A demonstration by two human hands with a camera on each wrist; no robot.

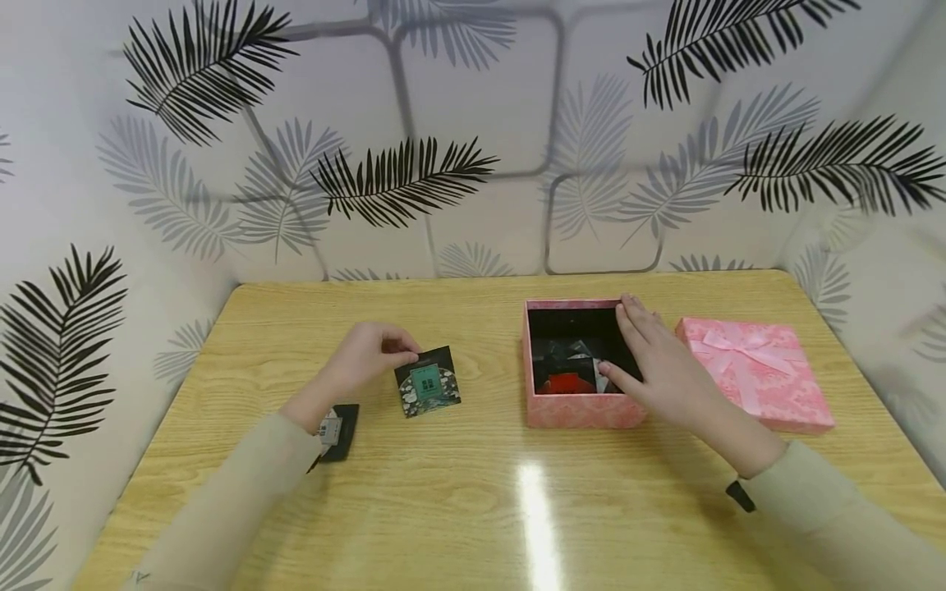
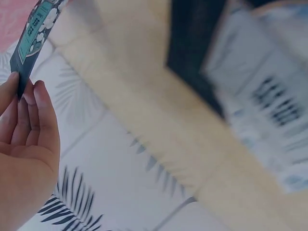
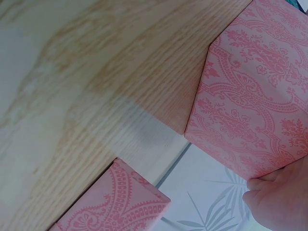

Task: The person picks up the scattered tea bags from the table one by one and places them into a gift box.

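My left hand (image 1: 367,357) pinches a flat square black packet (image 1: 430,384) with a teal label and white flower print, between thumb and fingers at its upper left corner. In the left wrist view the same packet (image 2: 36,41) shows at a steep angle. A second black packet (image 1: 342,437) with a pale label lies beneath the left wrist, partly hidden by it. My right hand (image 1: 665,369) rests over the right side of an open pink box (image 1: 584,412). Its fingers lie straight along the far right corner, its thumb over the opening. Inside the box is a black packet with a red label (image 1: 565,383).
Right of the box lies its pink lid (image 1: 761,369) with a ribbon bow, partly behind the right forearm. Clear wrapping and a whitish packet show in the box. The wooden table (image 1: 458,501) meets a leaf-patterned backdrop (image 1: 458,107) behind and at both sides.
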